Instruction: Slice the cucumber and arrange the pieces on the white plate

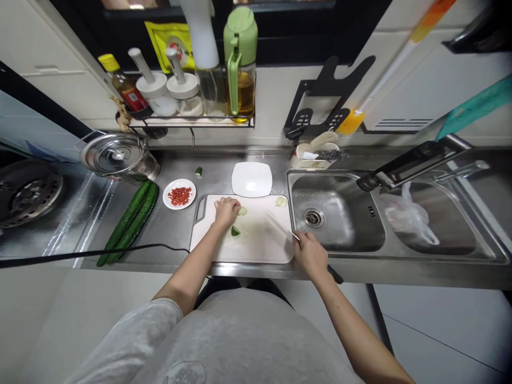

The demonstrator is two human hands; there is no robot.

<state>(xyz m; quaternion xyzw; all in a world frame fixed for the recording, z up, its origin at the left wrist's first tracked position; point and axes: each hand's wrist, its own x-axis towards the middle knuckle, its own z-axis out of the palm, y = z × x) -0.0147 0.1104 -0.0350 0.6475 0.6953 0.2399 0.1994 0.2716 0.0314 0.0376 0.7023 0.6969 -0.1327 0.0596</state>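
Observation:
A white cutting board [256, 248] lies on the steel counter in front of me. My left hand [227, 210] rests on its upper left part, fingers bent and close together beside pale cucumber slices [241, 211]; whether it grips a piece is hidden. My right hand [311, 255] is closed around the handle of a knife [284, 226], whose blade reaches over the right side of the board. A green cucumber end [235, 231] sits just below my left hand. More cucumber slices [281, 202] lie in the board's upper right corner.
Two whole cucumbers [132, 221] and a small plate [167, 204] of chopped red pieces are at left. A white plate [252, 179] stands behind the board. The double sink [336, 213] borders it at right. A black cable [120, 249] crosses the counter at left.

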